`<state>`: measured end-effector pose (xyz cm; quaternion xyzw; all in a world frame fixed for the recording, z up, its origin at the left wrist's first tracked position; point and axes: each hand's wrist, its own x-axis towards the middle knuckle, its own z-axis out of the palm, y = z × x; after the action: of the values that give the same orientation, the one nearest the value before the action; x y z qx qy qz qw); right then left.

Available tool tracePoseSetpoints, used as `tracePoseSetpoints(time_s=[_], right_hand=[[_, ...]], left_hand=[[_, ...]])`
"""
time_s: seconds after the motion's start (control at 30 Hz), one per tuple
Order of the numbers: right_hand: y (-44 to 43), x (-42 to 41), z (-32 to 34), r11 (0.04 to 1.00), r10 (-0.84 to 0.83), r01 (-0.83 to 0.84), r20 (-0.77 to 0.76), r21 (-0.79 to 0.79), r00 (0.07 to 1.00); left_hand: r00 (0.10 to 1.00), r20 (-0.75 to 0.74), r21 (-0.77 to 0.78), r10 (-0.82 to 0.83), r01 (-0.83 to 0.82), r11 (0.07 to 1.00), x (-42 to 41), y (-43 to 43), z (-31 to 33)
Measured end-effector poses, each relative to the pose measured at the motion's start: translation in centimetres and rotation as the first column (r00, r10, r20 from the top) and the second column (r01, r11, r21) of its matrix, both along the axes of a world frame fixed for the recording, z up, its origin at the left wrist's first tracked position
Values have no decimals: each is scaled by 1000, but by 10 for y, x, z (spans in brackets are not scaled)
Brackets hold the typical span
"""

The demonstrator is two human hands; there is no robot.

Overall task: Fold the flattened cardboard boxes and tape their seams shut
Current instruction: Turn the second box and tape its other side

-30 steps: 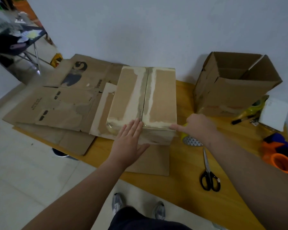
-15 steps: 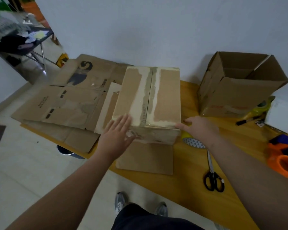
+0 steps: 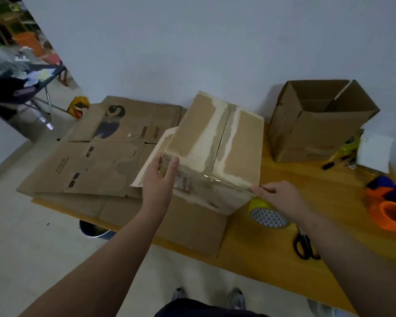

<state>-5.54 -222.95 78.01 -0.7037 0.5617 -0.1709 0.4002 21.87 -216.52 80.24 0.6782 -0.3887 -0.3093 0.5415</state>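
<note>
Looking down at the bench [image 3: 272, 250], I see clutter on both sides of the box [image 3: 215, 145]. Flat boxes [image 3: 96, 161] are stacked to its left and overhang the bench edge. An open box [image 3: 318, 133] stands upright to its right, near the wall. A yellow tape roll [image 3: 269, 216] lies just beside the box's near right corner, partly hidden by it. Scissors [image 3: 305, 245] lie nearer me, and an orange dispenser [image 3: 391, 213] sits at the far right. A marker [image 3: 332, 164] and white paper [image 3: 374, 152] lie beyond that.

The box is mid-bench over a flat sheet [image 3: 192, 229]; I cannot tell whether it rests on the sheet. Its top flaps are closed, with clear tape running along the seam and over the near edge.

The left grip [image 3: 158, 186] is clamped on the near left corner, thumb on the side face and fingers up the near face. The right grip [image 3: 277, 195] pinches the near right top corner, its other fingers curled.

The flat boxes carry dark print and a dark bird-like figure, but I cannot read the words. Red print on the open box and a reddish label on the box's near face are also too blurred.
</note>
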Motion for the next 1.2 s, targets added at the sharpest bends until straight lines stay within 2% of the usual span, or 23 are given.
tracePoseSetpoints(time_s=[0.1, 0.2, 0.3, 0.4, 0.5, 0.57, 0.7, 0.8, 0.93, 1.03, 1.1, 1.2], right_hand=[[20, 14, 9, 997, -64, 63, 28, 44, 998], [41, 36, 14, 990, -117, 109, 92, 87, 989], [58, 71, 7, 975, -209, 199, 95, 101, 973], [68, 101, -8, 960, -263, 261, 12, 102, 965], [79, 122, -18, 949, -287, 287, -24, 131, 958], [85, 133, -19, 937, -331, 329, -2, 120, 944], [89, 152, -6, 946, -325, 324, 16, 17, 946], [86, 168, 2, 960, -279, 279, 30, 17, 960], [88, 192, 0, 959, -217, 192, 104, 209, 971], [91, 197, -10, 908, -299, 215, 196, 360, 934], [89, 195, -15, 864, -380, 240, 260, 444, 888], [85, 187, -24, 862, -331, 207, 205, 463, 921]], left_hand=[[994, 31, -17, -105, 106, 994, 12, -18, 26], [977, 25, 53, -212, 210, 976, 36, -46, 33], [987, 16, 180, -162, 157, 971, 61, -68, 19], [986, -167, 337, 26, 32, 941, 65, -57, 2], [899, -438, 421, 5, 201, 885, 48, -20, -17], [862, -507, 395, -33, 266, 879, 32, -2, -29], [920, -391, 367, -14, 170, 915, 25, 3, -30], [932, -362, 321, 16, 109, 941, 46, -13, -28], [929, -365, 335, 56, 75, 939, 72, -22, -37], [895, -436, 426, 90, 117, 897, 78, -14, -43], [924, -381, 460, 19, 172, 871, 78, -4, -48], [952, -227, 509, -208, 298, 808, 66, 21, -46]])
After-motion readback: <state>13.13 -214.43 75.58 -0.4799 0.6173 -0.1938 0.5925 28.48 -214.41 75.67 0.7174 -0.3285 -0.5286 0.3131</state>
